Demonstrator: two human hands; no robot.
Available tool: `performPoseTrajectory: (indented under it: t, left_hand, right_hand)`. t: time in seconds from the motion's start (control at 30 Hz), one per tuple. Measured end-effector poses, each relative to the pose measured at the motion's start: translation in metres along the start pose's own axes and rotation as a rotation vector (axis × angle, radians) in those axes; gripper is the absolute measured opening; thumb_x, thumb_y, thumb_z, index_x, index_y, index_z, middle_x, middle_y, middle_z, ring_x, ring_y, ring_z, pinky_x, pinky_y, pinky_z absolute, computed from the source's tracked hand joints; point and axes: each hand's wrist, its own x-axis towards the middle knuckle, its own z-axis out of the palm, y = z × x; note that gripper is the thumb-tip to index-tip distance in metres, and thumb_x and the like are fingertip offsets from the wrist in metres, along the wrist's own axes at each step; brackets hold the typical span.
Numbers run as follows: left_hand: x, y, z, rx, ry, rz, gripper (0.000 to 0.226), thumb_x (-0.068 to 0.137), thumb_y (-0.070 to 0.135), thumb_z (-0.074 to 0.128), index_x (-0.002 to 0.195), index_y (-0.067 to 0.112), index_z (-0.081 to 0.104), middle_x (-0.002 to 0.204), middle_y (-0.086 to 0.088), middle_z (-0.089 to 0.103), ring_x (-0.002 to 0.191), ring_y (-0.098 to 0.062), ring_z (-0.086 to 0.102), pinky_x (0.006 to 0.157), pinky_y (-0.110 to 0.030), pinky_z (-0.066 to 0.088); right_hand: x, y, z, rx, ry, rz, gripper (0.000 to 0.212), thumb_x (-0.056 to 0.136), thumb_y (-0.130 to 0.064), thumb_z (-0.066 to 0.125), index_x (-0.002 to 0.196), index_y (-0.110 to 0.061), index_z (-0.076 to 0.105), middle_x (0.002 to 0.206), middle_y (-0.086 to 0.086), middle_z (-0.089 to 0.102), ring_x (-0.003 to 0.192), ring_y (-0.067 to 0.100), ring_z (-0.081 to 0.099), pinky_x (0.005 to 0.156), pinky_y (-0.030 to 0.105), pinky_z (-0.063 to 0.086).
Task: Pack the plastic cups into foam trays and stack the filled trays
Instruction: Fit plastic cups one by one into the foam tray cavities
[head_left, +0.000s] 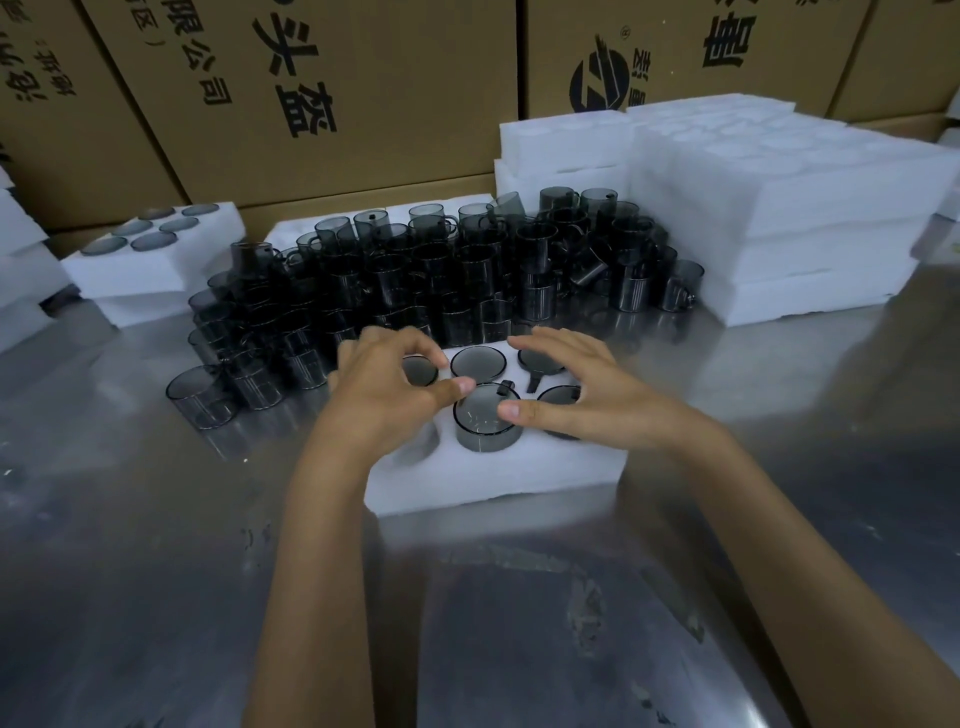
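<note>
A white foam tray (498, 475) lies on the steel table before me, with several smoky grey cups sunk in its holes. One grey cup (485, 418) stands half out of the front middle hole, upside down, its handle at the back. My left hand (387, 387) and my right hand (582, 392) flank this cup, both thumbs touching its rim, fingers spread above the tray. A cup (478, 362) sits flush in the back middle hole. Behind the tray is a crowd of loose upside-down cups (441, 275).
A filled foam tray (135, 273) sits on a stack at the back left. Tall stacks of empty foam trays (779, 218) stand at the back right. Cardboard boxes (332, 93) wall off the rear. Bare steel table (519, 623) lies near me.
</note>
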Motion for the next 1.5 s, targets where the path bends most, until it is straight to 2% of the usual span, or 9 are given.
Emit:
performPoseTrajectory:
  t: [0.23,0.5,0.73,0.8,0.9,1.0,1.1,1.27,1.5]
  left_hand:
    - [0.005,-0.006,-0.001,0.047,-0.112,-0.173,0.087,0.077,0.056,0.076,0.149,0.033,0.033,0.159,0.003,0.024,0.148,-0.024,0.016,0.118,-0.053,0.024]
    - [0.012,-0.014,0.004,-0.025,-0.194,-0.204,0.1,0.079,0.053,0.076,0.157,0.036,0.016,0.166,0.008,0.002,0.152,-0.025,0.015,0.12,-0.049,0.025]
    - [0.011,-0.015,0.006,-0.137,-0.095,-0.144,0.106,0.072,0.046,0.084,0.156,0.033,0.021,0.163,0.004,0.018,0.147,-0.023,0.027,0.114,-0.041,0.031]
    - [0.011,-0.014,0.008,-0.189,-0.06,-0.129,0.105,0.068,0.045,0.087,0.154,0.034,0.027,0.159,0.003,0.027,0.144,-0.023,0.032,0.116,-0.045,0.034]
    - [0.011,-0.008,0.019,-0.182,-0.053,-0.11,0.098,0.068,0.048,0.087,0.15,0.035,0.034,0.156,0.005,0.029,0.143,-0.022,0.031,0.115,-0.048,0.035]
    - [0.011,-0.007,0.026,-0.166,-0.039,-0.116,0.096,0.067,0.053,0.085,0.148,0.033,0.039,0.152,0.008,0.027,0.144,-0.02,0.026,0.115,-0.043,0.033]
    - [0.013,-0.012,0.026,-0.19,-0.017,-0.112,0.095,0.065,0.057,0.085,0.146,0.032,0.042,0.145,0.01,0.03,0.142,-0.015,0.023,0.112,-0.037,0.031]
    - [0.017,-0.019,0.03,-0.273,0.095,-0.082,0.053,0.086,0.054,0.068,0.132,0.033,0.055,0.125,0.012,0.034,0.139,-0.014,0.026,0.1,-0.026,0.026]
    - [0.022,-0.022,0.027,-0.354,0.118,-0.076,0.034,0.096,0.053,0.054,0.122,0.033,0.061,0.132,0.008,0.049,0.136,-0.019,0.038,0.111,-0.04,0.036]
  right_hand:
    - [0.001,0.0,-0.001,0.06,0.035,-0.001,0.075,0.083,-0.044,0.076,0.147,-0.046,0.037,0.16,-0.014,0.019,0.147,-0.002,0.005,0.113,0.023,0.013]
    - [0.004,0.0,0.002,0.094,0.059,0.016,0.078,0.078,-0.04,0.082,0.144,-0.047,0.042,0.158,-0.017,0.021,0.147,-0.001,0.006,0.12,0.03,0.016]
    - [0.011,0.009,0.011,0.159,0.23,-0.01,0.071,0.072,-0.03,0.086,0.13,-0.052,0.053,0.14,-0.017,0.035,0.137,0.0,0.028,0.096,0.007,0.026]
    - [0.013,0.012,0.008,0.16,0.237,0.015,0.074,0.069,-0.032,0.087,0.129,-0.055,0.051,0.141,-0.014,0.036,0.128,0.0,0.035,0.086,0.004,0.028]
    - [0.013,0.017,-0.005,0.163,0.2,0.043,0.074,0.068,-0.035,0.088,0.129,-0.054,0.052,0.142,-0.013,0.041,0.128,0.003,0.041,0.099,0.018,0.039]
    - [0.015,0.02,-0.016,0.235,0.255,0.021,0.053,0.078,-0.031,0.081,0.126,-0.043,0.06,0.131,-0.02,0.055,0.125,-0.001,0.05,0.096,0.013,0.04]
    - [0.039,0.013,-0.023,0.121,0.362,0.07,0.039,0.088,-0.028,0.07,0.126,-0.034,0.063,0.122,-0.014,0.06,0.12,0.008,0.055,0.103,0.028,0.04]
    - [0.106,-0.019,-0.023,-0.108,0.225,0.139,0.019,0.087,-0.039,0.07,0.101,-0.027,0.07,0.105,-0.007,0.066,0.111,0.019,0.061,0.105,0.041,0.044]
    - [0.129,-0.01,-0.009,-0.336,0.218,0.257,0.041,0.073,-0.06,0.079,0.084,-0.021,0.075,0.088,-0.005,0.072,0.097,0.018,0.065,0.102,0.041,0.045]
